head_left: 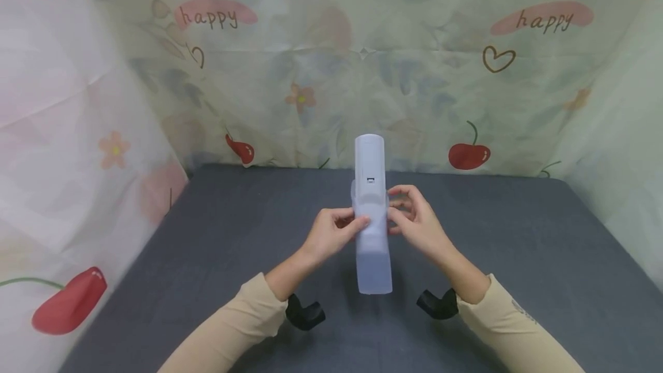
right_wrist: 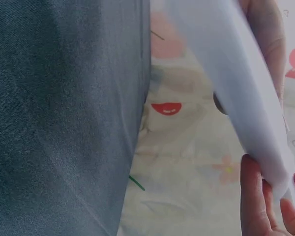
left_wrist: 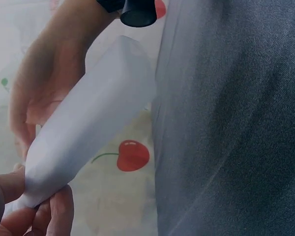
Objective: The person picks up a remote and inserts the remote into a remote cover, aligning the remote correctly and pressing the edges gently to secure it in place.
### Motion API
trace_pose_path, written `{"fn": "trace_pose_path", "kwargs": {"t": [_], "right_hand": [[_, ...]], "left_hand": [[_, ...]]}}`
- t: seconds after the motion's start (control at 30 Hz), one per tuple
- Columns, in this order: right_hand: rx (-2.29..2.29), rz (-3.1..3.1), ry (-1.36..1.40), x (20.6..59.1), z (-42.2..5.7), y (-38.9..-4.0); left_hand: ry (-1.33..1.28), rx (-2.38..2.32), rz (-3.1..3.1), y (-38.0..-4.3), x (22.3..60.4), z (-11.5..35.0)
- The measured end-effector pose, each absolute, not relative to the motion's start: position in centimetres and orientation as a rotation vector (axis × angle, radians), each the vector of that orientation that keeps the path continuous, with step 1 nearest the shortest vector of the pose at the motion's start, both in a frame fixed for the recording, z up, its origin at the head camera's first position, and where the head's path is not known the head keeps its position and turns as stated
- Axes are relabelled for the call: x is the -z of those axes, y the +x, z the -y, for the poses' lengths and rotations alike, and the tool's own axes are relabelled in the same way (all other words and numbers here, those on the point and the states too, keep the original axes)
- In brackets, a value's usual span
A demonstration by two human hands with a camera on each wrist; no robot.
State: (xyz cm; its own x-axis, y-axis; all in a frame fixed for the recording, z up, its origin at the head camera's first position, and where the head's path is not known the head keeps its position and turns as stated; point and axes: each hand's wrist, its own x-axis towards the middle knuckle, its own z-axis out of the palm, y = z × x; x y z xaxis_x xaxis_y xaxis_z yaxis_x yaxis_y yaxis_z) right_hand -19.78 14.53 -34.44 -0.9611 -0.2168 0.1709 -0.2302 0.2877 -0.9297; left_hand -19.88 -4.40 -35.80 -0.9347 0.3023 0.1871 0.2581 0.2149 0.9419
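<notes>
White plastic device [head_left: 373, 258] is pinched near mid-length by left hand [head_left: 330, 230], long axis running between hands; right hand [head_left: 420, 222] is set alongside, its hold not determinable.

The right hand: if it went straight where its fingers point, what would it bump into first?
The right hand would likely meet the white device first: it looks right at its edge, perhaps touching, but depth is unclear.
</notes>
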Motion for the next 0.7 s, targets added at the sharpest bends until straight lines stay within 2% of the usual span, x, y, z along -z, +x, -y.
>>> {"fn": "trace_pose_path", "kwargs": {"t": [0.43, 0.7], "right_hand": [[-1.856, 2.581, 0.345, 34.43, -14.73, -20.47], [-1.874, 2.507, 0.274, 34.32, -14.69, -20.63]], "left_hand": [[0.550, -1.761, -2.414, -19.93, 35.91, 4.31], [0.331, -1.940, -2.292, -20.15, 35.73, 4.43]]}}
